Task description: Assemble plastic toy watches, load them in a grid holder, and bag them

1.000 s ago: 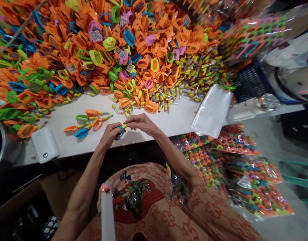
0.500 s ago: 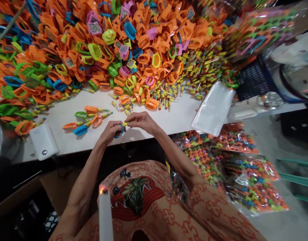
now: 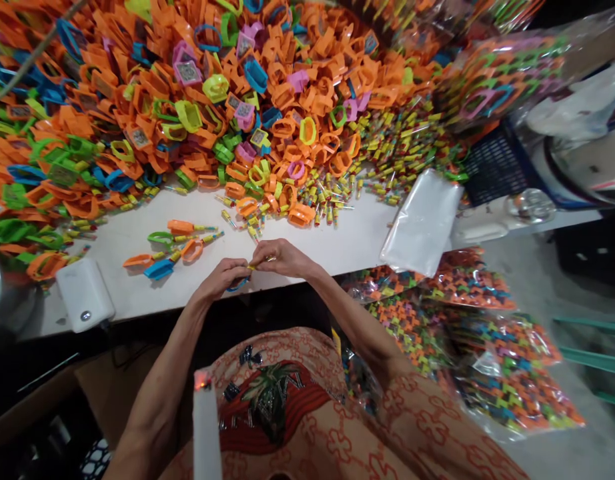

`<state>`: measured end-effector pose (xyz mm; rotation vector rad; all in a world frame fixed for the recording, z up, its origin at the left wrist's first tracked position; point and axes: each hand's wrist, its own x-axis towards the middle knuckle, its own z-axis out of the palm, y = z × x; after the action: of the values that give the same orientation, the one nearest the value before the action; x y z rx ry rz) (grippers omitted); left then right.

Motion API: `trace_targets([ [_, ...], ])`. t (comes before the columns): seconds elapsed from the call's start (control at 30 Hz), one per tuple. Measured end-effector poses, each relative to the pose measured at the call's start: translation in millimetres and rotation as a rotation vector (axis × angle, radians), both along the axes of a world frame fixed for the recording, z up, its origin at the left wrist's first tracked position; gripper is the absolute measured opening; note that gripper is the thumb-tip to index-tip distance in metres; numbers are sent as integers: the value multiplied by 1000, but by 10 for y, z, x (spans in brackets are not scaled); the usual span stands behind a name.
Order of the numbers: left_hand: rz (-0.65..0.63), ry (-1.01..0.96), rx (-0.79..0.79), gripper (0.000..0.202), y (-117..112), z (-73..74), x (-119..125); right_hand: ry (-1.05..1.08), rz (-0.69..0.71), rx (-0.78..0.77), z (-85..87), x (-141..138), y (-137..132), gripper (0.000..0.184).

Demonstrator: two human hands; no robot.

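Both hands meet at the near edge of a white table [image 3: 347, 243]. My left hand [image 3: 221, 279] is closed round a blue plastic ring piece [image 3: 236, 285]. My right hand [image 3: 282, 257] pinches a small yellow stick [image 3: 251, 267] against that ring. A short row of finished pieces [image 3: 172, 247], orange, green and blue rings with sticks attached, lies on the table left of my hands. Behind them rises a big heap of mostly orange plastic rings [image 3: 187, 100]. Loose yellow sticks [image 3: 332, 197] are scattered at the heap's right foot.
A stack of clear plastic bags [image 3: 421, 223] lies at the table's right end. A small white box [image 3: 85, 295] sits at the left front edge. Filled bags of colourful pieces [image 3: 467, 333] lie on the floor to my right. A lit white candle [image 3: 206, 427] stands before my lap.
My hands have dropped slightly toward the table's near edge, still working the blue ring and yellow stick together. The view shifted a little.
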<state>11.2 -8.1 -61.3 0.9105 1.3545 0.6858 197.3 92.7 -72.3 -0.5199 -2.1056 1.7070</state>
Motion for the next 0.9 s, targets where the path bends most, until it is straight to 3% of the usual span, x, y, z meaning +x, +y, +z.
trace_targets([
  [0.07, -31, 203, 88, 32, -26, 11, -98, -78, -76, 89, -41, -46, -3, 11],
  [0.2, 114, 989, 426, 21, 75, 37, -431, -428, -386, 328, -79, -214, 58, 26],
  [0.27, 199, 1239, 546, 16, 282, 21, -527, -615, -427, 446, -71, -333, 79, 29],
  [0.33, 198, 1302, 595, 20, 591, -27, -500, -739, -388, 539, -53, -455, 72, 30],
  [0.5, 15, 1188, 528, 22, 1376, -156, -151, -864, -367, 615, -33, -571, 64, 37],
  [0.6, 24, 1104, 492, 12, 1522, -155, -85, -806, -441, 546, -58, -434, 144, 24],
  [0.7, 182, 858, 518, 16, 1384, -129, -150, -597, -581, 308, -95, -215, 243, 11],
  [0.77, 336, 554, 529, 24, 1194, -122, -177, -354, -627, 58, -109, -91, 279, 18],
  [0.9, 554, -14, 480, 45, 759, -110, -62, 61, -547, -325, -63, -21, 220, 33],
])
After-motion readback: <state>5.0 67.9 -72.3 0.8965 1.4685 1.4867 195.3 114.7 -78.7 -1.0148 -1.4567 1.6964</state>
